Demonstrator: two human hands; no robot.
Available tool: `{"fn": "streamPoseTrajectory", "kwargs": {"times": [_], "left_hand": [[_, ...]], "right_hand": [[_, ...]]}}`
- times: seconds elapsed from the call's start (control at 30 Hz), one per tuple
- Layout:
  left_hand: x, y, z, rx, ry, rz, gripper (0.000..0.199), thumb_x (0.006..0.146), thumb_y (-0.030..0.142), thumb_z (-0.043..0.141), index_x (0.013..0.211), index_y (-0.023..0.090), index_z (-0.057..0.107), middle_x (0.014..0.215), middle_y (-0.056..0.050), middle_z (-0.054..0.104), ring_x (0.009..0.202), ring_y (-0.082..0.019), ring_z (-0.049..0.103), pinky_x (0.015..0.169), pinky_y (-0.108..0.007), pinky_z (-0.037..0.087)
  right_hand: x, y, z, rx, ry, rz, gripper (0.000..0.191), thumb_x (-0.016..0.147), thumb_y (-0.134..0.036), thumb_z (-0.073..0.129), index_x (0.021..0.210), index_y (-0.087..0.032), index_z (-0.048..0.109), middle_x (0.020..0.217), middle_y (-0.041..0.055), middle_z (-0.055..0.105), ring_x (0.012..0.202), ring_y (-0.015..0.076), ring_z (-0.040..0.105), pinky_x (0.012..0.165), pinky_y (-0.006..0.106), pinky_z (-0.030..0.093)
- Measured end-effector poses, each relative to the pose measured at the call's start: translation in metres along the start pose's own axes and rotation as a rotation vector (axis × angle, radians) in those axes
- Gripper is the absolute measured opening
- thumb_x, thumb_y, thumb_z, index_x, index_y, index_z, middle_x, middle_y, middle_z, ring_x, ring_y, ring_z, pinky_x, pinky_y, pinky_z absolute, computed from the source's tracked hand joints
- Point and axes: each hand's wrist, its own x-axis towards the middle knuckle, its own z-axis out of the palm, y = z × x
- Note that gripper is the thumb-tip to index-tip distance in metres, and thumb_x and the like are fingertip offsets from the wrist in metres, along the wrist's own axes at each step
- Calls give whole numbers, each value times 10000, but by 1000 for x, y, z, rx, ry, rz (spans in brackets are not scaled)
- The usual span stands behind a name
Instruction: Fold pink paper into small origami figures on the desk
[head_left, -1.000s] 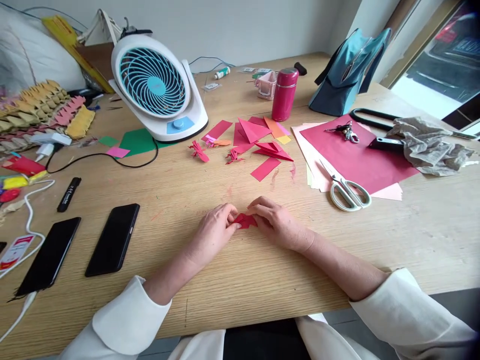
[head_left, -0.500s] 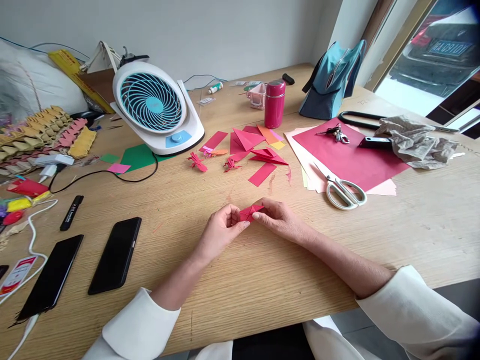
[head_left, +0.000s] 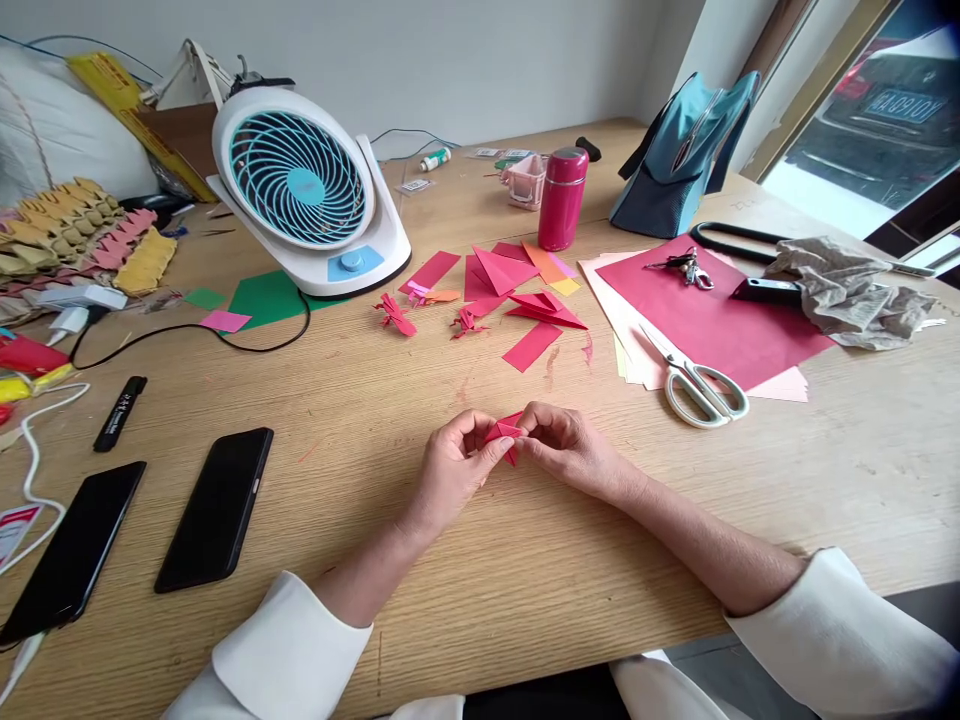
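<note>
A small piece of folded red paper (head_left: pixel 505 430) is held between my two hands, just above the wooden table (head_left: pixel 480 560). My left hand (head_left: pixel 459 465) pinches its left part between thumb and fingers. At the right edge of the paper, my right hand (head_left: pixel 571 450) grips with thumb and forefinger pressed together. The fingertips cover some of the folds. Beyond the hands lie small red origami figures (head_left: pixel 394 315), flat red paper strips (head_left: pixel 532 347) and a folded red paper piece with points (head_left: pixel 549 309).
A white fan (head_left: pixel 300 185) stands at the back left, a magenta flask (head_left: pixel 562 198) at the back centre. Scissors (head_left: pixel 705 393) rest by red sheets (head_left: pixel 720 320) on the right. Two black phones (head_left: pixel 216 510) and a marker (head_left: pixel 120 414) lie on the left.
The paper has been turned between the fingers, so a point now shows below it. My right thumb and forefinger have moved onto its right edge. The camera view has shifted slightly.
</note>
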Motion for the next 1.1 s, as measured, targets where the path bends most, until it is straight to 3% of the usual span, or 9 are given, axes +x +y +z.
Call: {"fn": "streamPoseTrajectory", "kwargs": {"times": [0.37,0.77,1.1], "left_hand": [[0,0,1,64,-17,38,240,810,355,688,722,180,549,555,68,441,487,-68,371,476,-209,306],[-1,-6,0,192,-32,174,201,896,315,621,774,164,571,714,12,546,649,-105,492,604,-224,398],[-3,-1,1,278,-37,286,236,923,276,567,719,179,503,658,41,472,581,-88,442,536,-207,357]], "right_hand": [[-1,-4,0,38,30,-4,266,912,-405,636,793,-174,582,710,11,615,645,126,543,600,248,429],[-2,-5,-1,-79,41,-39,147,879,-245,627,755,-173,593,736,10,581,664,133,528,630,262,411],[-4,-8,0,-109,4,-46,188,894,-292,643,757,-168,610,745,7,575,672,128,521,619,251,404]]}}
